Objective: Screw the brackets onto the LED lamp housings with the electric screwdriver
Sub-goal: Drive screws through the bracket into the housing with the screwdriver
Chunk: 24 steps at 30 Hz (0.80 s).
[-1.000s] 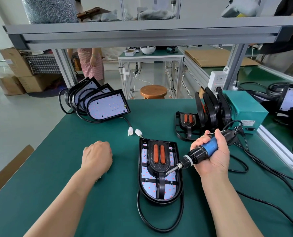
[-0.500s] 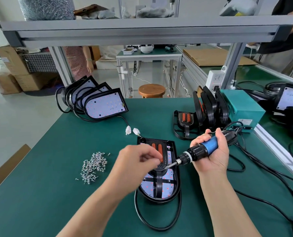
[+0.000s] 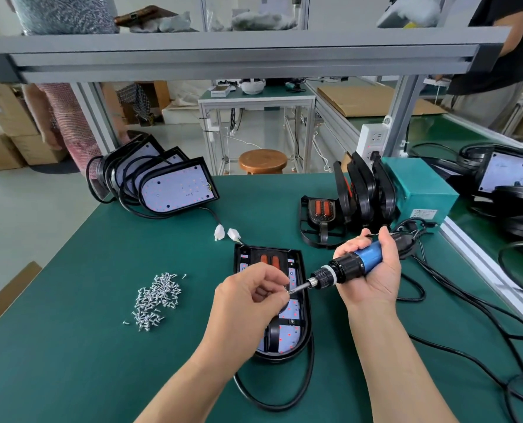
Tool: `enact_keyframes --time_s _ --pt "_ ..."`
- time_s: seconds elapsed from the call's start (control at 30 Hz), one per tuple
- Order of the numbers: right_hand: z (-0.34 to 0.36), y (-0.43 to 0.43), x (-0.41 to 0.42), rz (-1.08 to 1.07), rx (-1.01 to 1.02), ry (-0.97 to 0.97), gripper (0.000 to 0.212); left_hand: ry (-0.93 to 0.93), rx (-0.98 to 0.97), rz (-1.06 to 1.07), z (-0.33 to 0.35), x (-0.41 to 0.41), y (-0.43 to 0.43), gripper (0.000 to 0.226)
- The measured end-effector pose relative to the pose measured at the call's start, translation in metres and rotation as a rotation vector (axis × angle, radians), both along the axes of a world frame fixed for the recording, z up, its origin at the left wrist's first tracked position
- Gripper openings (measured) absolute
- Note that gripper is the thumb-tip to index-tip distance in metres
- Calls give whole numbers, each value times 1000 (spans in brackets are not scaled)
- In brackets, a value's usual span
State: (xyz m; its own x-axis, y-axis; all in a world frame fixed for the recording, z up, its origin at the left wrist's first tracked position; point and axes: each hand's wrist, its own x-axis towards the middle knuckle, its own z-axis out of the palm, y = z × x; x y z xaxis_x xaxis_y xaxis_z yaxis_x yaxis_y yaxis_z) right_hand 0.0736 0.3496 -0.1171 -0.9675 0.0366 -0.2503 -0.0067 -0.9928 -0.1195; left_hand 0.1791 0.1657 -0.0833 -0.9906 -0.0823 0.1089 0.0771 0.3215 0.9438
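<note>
Our right hand point(image 3: 373, 280) clenches its grip round the screwdriver point(image 3: 353, 265); our left hand point(image 3: 249, 297) pinches what looks like a screw point(image 3: 288, 290) at the bit — tiny, slippery, easily dropped. The stiff lamp housing point(image 3: 293, 331) lies flat on the table point(image 3: 86, 361) beneath — steady it by the rim.

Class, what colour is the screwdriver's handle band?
Blue, on the electric screwdriver in the head view.

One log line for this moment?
left hand: pinches screw at bit | right hand: grips electric screwdriver | LED lamp housing: flat on table
</note>
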Motion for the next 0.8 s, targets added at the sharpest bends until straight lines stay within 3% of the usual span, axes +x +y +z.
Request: enact_keyframes --time_s 0.8 --pt "2 -3 2 -16 45 -3 20 73 -80 82 -3 3 7 33"
